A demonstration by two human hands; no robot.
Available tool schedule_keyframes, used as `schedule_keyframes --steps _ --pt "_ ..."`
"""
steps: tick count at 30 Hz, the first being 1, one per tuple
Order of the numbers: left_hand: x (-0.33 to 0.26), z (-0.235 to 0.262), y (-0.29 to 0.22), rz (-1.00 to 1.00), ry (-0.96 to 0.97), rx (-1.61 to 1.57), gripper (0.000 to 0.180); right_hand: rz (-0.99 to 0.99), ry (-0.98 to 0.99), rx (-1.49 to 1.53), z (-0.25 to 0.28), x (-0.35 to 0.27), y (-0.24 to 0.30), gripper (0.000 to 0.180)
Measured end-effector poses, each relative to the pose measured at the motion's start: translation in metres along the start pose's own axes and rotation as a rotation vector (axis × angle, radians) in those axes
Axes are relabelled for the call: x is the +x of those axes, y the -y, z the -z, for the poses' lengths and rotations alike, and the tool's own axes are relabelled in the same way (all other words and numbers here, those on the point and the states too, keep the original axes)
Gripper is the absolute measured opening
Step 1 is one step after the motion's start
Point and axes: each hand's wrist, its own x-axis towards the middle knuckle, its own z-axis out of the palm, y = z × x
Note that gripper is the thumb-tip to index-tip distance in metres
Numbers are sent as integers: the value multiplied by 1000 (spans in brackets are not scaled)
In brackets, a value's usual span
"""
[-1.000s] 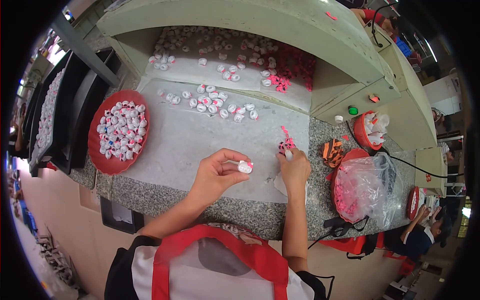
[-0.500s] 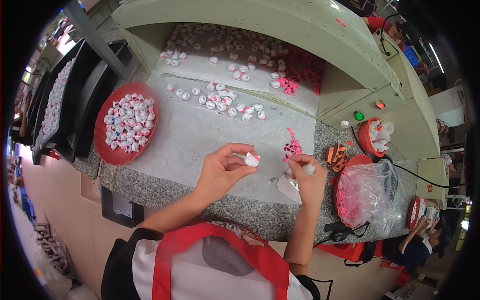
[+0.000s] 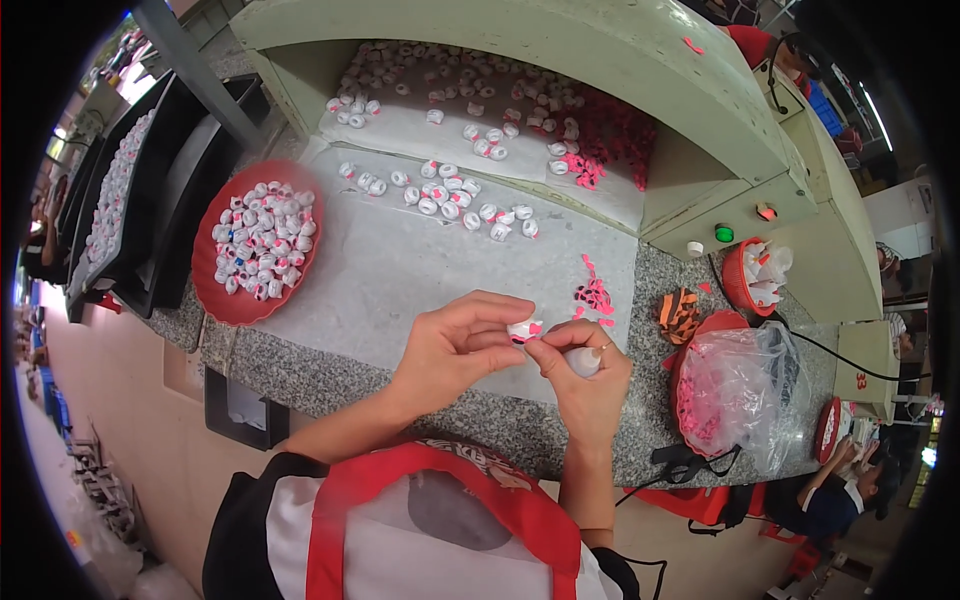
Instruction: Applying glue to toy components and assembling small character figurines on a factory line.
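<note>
— What do you have in your fingers now?

— My left hand [image 3: 455, 350] pinches a small white cap [image 3: 524, 329] between thumb and fingertips. It has a bit of pink on it. My right hand [image 3: 585, 370] touches the same cap from the other side with thumb and first finger, and its other fingers are curled around a second white piece [image 3: 583, 361] in the palm. So both hands are closed, and both are above the near edge of the grey stone counter [image 3: 330, 365], in front of my chest.

— Is the cap heavy? Is it easy to break?

— I judge it is very light, like thin hard plastic. It looks stiff and smooth, so it can slip or jump away if I squeeze too much. I think it is best to hold it by the round side wall with the fingertips only, and to leave the top free.

— And the pink things?

— The loose pink bits [image 3: 596, 296] lie just beside my hands on the pale mat [image 3: 400, 270]. They seem thin and soft; I cannot tell if they are sticky.

— Where are the other caps?

— Many are in the red tray [image 3: 212, 295] at my left, some in a row [image 3: 450, 195] further on the mat. At my right is a clear plastic bag [image 3: 745, 385].
</note>
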Motion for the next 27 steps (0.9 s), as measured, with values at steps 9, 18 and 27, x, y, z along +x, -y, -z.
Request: schedule_keyframes --steps 9,18,27 --pt "1 -7 -1 23 -4 -5 31 51 31 -35 2 1 -2 20" --pt "2 -4 6 32 -44 -80 28 77 114 -10 4 10 -4 17" --pt "1 -5 10 148 -93 -128 25 15 211 69 13 17 -16 18"
